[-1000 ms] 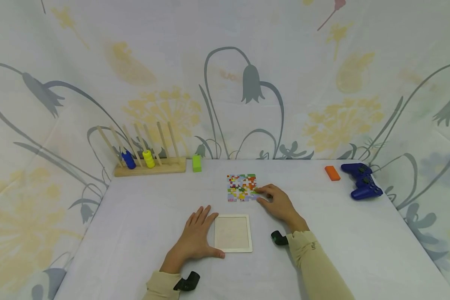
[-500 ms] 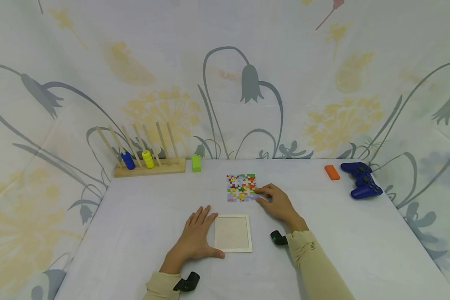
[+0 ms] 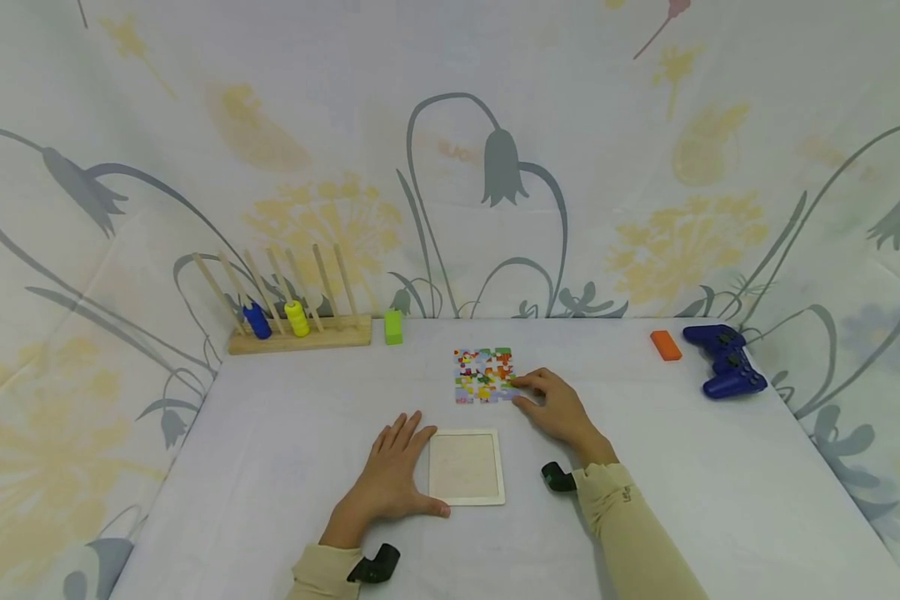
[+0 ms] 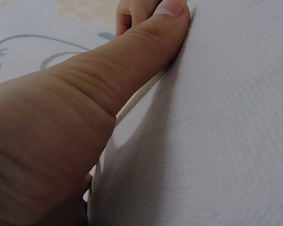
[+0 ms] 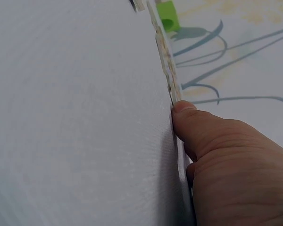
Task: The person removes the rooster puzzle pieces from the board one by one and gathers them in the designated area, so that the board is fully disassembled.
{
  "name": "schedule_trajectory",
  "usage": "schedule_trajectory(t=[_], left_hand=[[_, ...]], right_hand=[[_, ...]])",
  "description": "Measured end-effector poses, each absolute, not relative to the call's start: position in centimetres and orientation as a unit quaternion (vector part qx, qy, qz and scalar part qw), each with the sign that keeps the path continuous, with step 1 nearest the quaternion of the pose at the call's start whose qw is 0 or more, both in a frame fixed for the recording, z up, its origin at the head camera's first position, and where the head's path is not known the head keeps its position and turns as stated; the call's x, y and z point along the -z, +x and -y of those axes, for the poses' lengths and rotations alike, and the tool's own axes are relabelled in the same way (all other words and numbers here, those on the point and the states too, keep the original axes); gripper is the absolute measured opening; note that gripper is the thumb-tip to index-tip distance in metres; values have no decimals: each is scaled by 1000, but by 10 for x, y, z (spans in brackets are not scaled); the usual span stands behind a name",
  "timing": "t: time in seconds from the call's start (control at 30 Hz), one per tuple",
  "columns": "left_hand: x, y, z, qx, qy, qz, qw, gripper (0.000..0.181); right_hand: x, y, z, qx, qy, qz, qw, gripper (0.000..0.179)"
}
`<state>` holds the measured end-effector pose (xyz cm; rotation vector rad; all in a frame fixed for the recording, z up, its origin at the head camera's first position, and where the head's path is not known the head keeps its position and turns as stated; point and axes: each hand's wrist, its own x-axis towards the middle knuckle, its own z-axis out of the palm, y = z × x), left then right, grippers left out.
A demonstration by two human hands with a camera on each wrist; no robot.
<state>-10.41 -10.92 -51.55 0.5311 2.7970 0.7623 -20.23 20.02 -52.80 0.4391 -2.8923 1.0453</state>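
Observation:
On the white tabletop, a square wooden tray frame [image 3: 465, 502] with a pale bare base lies between my hands. My left hand [image 3: 393, 475] rests at its left side, fingers spread, index fingertip at the top left corner and thumb along the bottom edge. Beyond it is a colourful jigsaw puzzle [image 3: 483, 375], its pieces fitted in a square with some small white gaps. My right hand [image 3: 562, 410] rests at the puzzle's right edge, index fingertip and thumb apart and right at the border pieces. The right wrist view shows the thumb [image 5: 185, 107] at the puzzle's edge.
At the back left stands a wooden peg rack [image 3: 345, 332] with blue rings [image 3: 257, 320] and yellow rings [image 3: 297, 318]. Beside it is a green block [image 3: 393, 327]. An orange block [image 3: 665, 346] and a blue game controller [image 3: 723, 362] lie at the back right. Patterned cloth hangs behind.

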Motion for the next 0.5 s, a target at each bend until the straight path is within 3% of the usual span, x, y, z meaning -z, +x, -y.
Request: schedule_trajectory(t=[0.5], left_hand=[[514, -101, 110, -262, 182, -943, 91, 117]], right_hand=[[533, -170, -202, -376, 110, 919, 40, 34]])
